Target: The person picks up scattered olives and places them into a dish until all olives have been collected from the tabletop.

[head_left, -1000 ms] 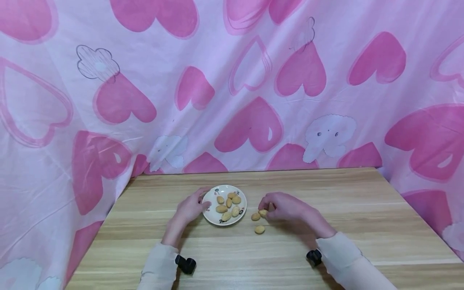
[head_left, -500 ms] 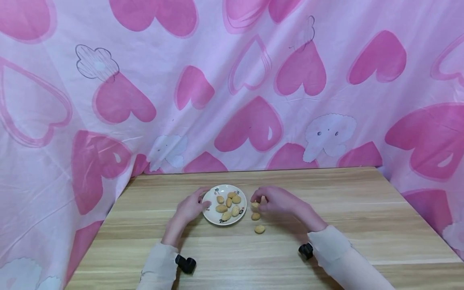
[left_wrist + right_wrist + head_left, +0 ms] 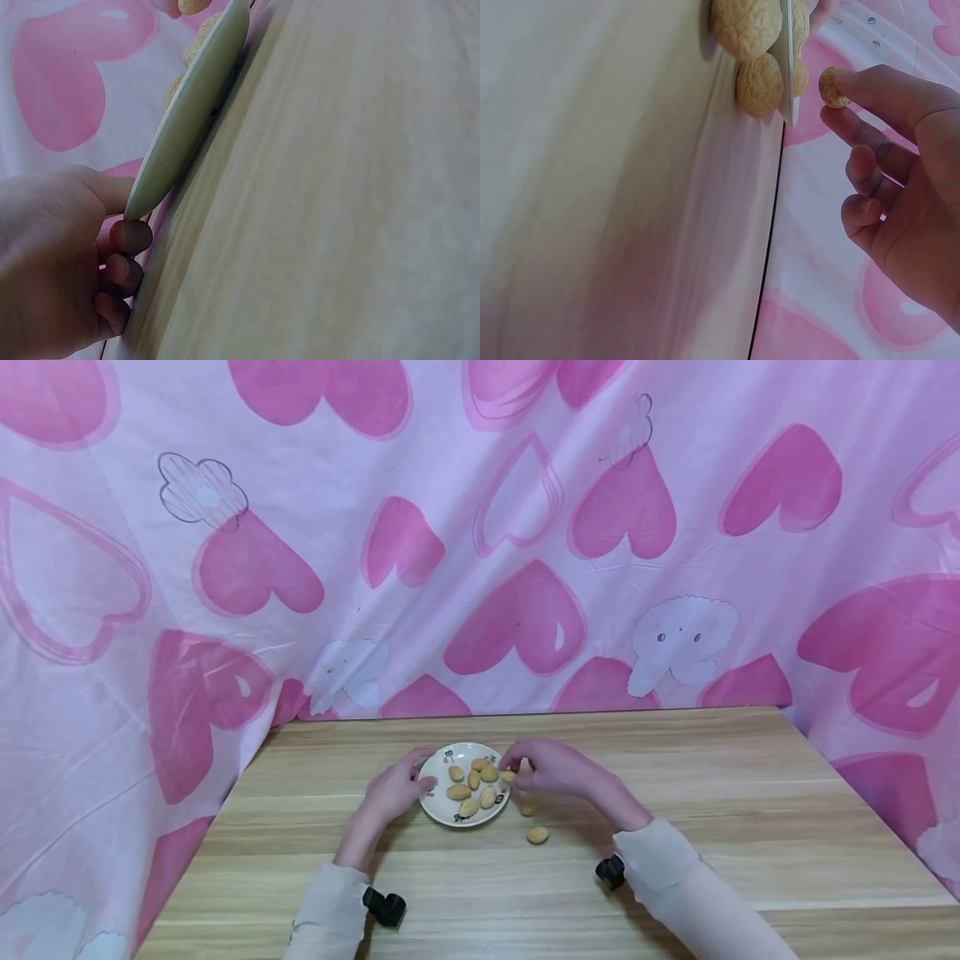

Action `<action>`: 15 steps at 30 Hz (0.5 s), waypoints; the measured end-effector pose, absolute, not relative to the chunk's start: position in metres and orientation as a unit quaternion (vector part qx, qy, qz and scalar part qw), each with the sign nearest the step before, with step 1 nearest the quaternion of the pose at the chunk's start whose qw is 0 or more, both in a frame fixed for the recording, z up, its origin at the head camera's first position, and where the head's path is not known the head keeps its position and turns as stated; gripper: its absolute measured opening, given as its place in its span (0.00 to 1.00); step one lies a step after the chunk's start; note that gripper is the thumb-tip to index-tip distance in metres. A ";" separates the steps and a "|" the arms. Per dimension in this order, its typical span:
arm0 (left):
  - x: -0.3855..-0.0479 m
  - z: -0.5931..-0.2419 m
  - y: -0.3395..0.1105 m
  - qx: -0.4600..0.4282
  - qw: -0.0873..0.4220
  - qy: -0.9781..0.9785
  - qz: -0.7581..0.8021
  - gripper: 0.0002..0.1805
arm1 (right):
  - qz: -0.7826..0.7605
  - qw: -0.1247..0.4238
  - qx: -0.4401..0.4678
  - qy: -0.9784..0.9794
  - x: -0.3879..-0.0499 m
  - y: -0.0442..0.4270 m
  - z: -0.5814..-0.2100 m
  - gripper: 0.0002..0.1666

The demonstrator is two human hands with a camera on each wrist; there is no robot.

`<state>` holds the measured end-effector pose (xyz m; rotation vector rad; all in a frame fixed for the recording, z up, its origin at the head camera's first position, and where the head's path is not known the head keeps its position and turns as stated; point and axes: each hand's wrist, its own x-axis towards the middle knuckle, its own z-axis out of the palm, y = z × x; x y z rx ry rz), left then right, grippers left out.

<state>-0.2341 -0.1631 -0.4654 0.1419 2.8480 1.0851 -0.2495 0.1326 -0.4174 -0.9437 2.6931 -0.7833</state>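
Observation:
A white patterned plate (image 3: 442, 806) holds several tan nuts (image 3: 458, 792). My left hand (image 3: 393, 789) grips its left rim, thumb on top and fingers beneath, as the left wrist view shows at the plate edge (image 3: 169, 154). Over the plate's right edge, my right hand (image 3: 558, 770) pinches one nut (image 3: 831, 88) between thumb and finger, raised off the table. Two more nuts lie on the wood right of the plate: one (image 3: 528, 808) just below the right hand, the other (image 3: 537, 835) nearer the front.
The wooden table (image 3: 465, 893) ends at the back against a pink cloth with hearts (image 3: 517, 618). The same cloth hangs at both sides. Each wrist wears a small black camera, the left one (image 3: 384, 907) and the right one (image 3: 611, 872).
My right hand has moved left with a pinched nut, from the loose nuts on the table to the plate's right rim. The left hand and plate have stayed in place.

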 end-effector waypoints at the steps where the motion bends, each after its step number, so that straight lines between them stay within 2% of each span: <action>1: -0.234 -0.465 -0.163 0.047 0.046 0.932 0.356 0.30 | -0.262 0.089 -0.322 0.905 -0.250 0.131 -0.417 0.15; 6: -0.233 -0.464 -0.162 0.047 0.046 0.932 0.357 0.30 | -0.248 0.075 -0.342 0.903 -0.254 0.122 -0.415 0.16; 15: -0.233 -0.464 -0.163 0.048 0.044 0.934 0.352 0.30 | -0.252 0.082 -0.337 0.903 -0.261 0.108 -0.414 0.15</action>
